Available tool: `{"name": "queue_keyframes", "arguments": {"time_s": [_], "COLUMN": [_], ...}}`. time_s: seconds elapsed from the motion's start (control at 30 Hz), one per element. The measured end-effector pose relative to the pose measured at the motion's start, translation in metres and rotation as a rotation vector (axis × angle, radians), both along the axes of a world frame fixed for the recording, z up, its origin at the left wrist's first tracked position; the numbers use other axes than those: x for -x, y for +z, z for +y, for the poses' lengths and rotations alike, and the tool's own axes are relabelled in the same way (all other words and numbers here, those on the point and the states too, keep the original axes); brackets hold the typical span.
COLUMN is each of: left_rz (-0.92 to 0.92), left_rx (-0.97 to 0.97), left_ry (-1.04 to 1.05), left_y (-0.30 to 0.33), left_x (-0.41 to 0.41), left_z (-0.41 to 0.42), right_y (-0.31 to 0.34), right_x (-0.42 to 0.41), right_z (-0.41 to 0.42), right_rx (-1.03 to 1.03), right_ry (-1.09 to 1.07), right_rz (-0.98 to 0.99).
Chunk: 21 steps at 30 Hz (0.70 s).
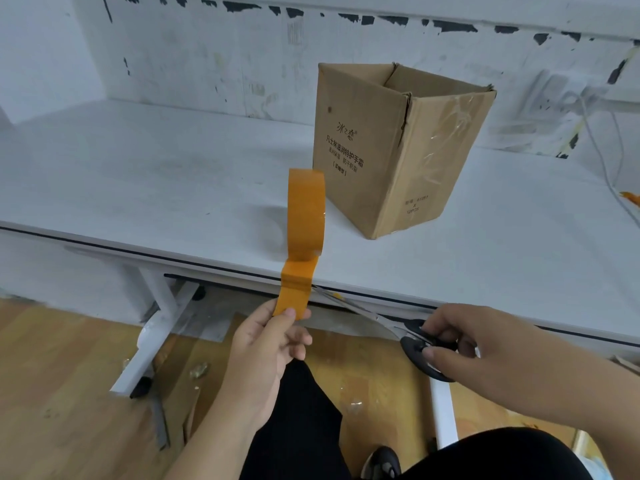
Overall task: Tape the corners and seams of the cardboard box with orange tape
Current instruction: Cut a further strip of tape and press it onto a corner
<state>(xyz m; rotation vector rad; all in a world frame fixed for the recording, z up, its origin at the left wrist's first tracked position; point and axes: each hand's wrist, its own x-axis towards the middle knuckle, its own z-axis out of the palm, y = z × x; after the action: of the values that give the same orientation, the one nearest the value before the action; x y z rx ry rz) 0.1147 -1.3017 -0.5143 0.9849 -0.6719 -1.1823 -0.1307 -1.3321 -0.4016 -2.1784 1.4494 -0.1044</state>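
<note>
An open brown cardboard box [391, 147] with printed text stands on the white table [138, 174], clear tape on its right face. A roll of orange tape [306, 216] stands on edge near the table's front, left of the box. A strip [294, 289] is pulled down from it over the table edge. My left hand [270, 341] pinches the strip's free end. My right hand [485, 341] grips black-handled scissors [408, 334], whose blades reach the strip's right edge.
White cables [609, 161] run across the table's far right, beside a small orange scrap [630, 197]. Below the table are white legs [152, 334], a wooden floor with bits of tape litter, and my dark trousers and shoe.
</note>
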Motion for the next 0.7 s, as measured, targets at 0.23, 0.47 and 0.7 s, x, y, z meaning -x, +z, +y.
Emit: {"name": "queue_keyframes", "arguments": {"time_s": [0.23, 0.47, 0.7], "left_rz": [-0.062, -0.093, -0.134], "left_rx": [-0.060, -0.025, 0.011], "left_ry": [0.018, 0.011, 0.016], "left_y": [-0.004, -0.007, -0.008], "left_x": [0.002, 0.001, -0.001], "left_z": [-0.001, 0.001, 0.001], "right_y": [-0.001, -0.003, -0.002], "right_x": [-0.003, -0.008, -0.013], "right_z": [-0.001, -0.004, -0.006], "right_rx": [-0.101, -0.155, -0.171], "right_ry": [0.016, 0.028, 0.049], "right_rz": [0.058, -0.003, -0.024]}}
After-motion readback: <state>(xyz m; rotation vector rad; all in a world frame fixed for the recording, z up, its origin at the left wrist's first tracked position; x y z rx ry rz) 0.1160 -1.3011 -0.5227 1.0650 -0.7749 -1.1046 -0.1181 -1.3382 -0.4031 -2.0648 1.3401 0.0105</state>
